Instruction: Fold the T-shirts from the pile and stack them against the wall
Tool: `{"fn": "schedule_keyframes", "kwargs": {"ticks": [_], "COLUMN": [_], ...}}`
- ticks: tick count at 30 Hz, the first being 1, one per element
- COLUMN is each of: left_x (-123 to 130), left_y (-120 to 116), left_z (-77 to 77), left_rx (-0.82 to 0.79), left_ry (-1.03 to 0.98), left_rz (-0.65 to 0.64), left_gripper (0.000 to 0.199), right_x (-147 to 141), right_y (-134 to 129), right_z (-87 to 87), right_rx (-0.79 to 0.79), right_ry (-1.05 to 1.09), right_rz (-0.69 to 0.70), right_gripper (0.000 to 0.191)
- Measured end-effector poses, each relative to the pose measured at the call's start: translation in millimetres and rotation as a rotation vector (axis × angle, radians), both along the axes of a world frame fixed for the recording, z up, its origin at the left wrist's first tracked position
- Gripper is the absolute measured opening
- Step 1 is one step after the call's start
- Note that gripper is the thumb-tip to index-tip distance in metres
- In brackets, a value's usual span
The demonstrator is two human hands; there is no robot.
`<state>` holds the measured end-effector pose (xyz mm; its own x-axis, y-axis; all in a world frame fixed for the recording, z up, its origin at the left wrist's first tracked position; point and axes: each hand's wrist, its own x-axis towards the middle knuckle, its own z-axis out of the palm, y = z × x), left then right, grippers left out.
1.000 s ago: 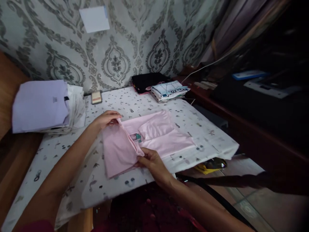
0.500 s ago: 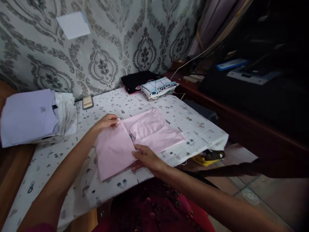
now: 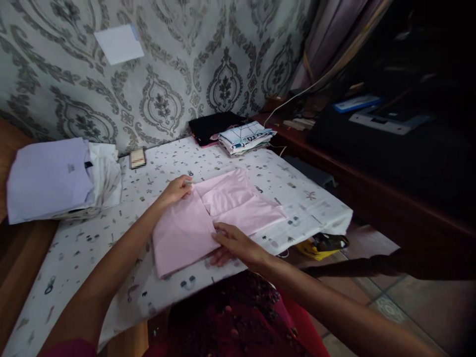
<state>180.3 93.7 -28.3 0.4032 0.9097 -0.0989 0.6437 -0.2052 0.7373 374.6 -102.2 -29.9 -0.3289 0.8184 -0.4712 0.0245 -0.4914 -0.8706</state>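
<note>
A pale pink shirt (image 3: 183,238) lies partly folded on the patterned white cloth, its left part turned over toward the right. My left hand (image 3: 179,190) pinches the far corner of the folded-over layer. At the near end of the same edge, my right hand (image 3: 233,244) grips the fabric between thumb and fingers. Beyond the fold, the shirt's right portion (image 3: 238,198) spreads out with some creases.
At the left sits a stack of folded lilac and white clothes (image 3: 52,181). A pile of printed folded clothes (image 3: 245,136) and black folded cloth (image 3: 213,125) stand at the back. A dark wooden desk (image 3: 316,153) borders the right side.
Both hands have moved slightly right, drawing the folded edge of the pink shirt with them. A small dark-green patch that showed at the edge is now covered.
</note>
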Motion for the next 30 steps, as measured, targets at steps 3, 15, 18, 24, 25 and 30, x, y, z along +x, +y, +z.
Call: {"fn": "schedule_keyframes", "kwargs": {"ticks": [3,15,18,24,25,30], "left_x": [-8.2,-41.6,-68.5,-109.8,-110.8,-105.2], "left_y": [-35.7,-159.2,-122.3,-35.4,-27.2,-13.4], "left_z": [-2.6,-32.9,-14.6,-1.4,-1.9,-3.5], "left_rx": [0.282,0.546,0.559,0.249,0.203,0.148], "left_ry": [0.127,0.404,0.316,0.114,0.091,0.045], "left_rz": [-0.011,-0.095,0.068,0.206,0.17,0.086], "left_gripper": [0.045,0.051,0.043,0.024,0.021,0.019], "right_x": [15.6,-58.0,-64.1,-58.9,-58.6,-59.2], "right_y": [3.6,116.4,125.5,123.0,123.1,125.1], "right_z": [9.1,5.6,-10.4,-28.5,-29.3,-30.3], "right_rx": [0.381,0.982,0.901,0.996,1.005,1.013], "right_ry": [-0.491,-1.065,-1.142,-1.164,-1.162,-1.162], "right_rz": [0.067,0.353,0.388,0.331,0.325,0.317], "right_gripper": [0.04,0.051,0.056,0.058,0.058,0.057]}}
